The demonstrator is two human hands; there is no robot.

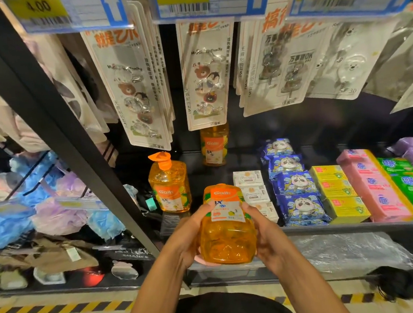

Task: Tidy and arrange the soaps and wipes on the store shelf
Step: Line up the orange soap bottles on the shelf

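Both hands wrapped on one orange soap bottle [227, 225], held in front of the shelf edge [329, 228], tipped so its base faces me and its top points toward the shelf. Left hand [190, 234] curled around the left side, thumb up on the label; right hand [263, 235] closed on the right side, fingers behind. Whether this bottle has a pump I cannot tell; the top end is turned away.

Just beyond my left hand: a pump bottle [169, 184] of the same soap, upright, orange nozzle on. Farther back, beyond the held bottle, a third bottle [215, 145], upright, partly hidden by the hanging hook cards [203, 72].

Ahead of my right hand: white soap boxes [252, 189] in a front-to-back file, roughly even. Further right of that hand: blue panda wipe packs [294, 181] in a row, overlapping, a little uneven. Then yellow bars [339, 190], pink bars [373, 187], green bars [412, 184], all in close rows, looking squared.

Judgement on progress: bars appear done, or never needed work. Bottles are what is left, scattered at different depths with bare shelf between them. The held one needs standing upright, likely in line with the other two. Wipes may want straightening afterward.
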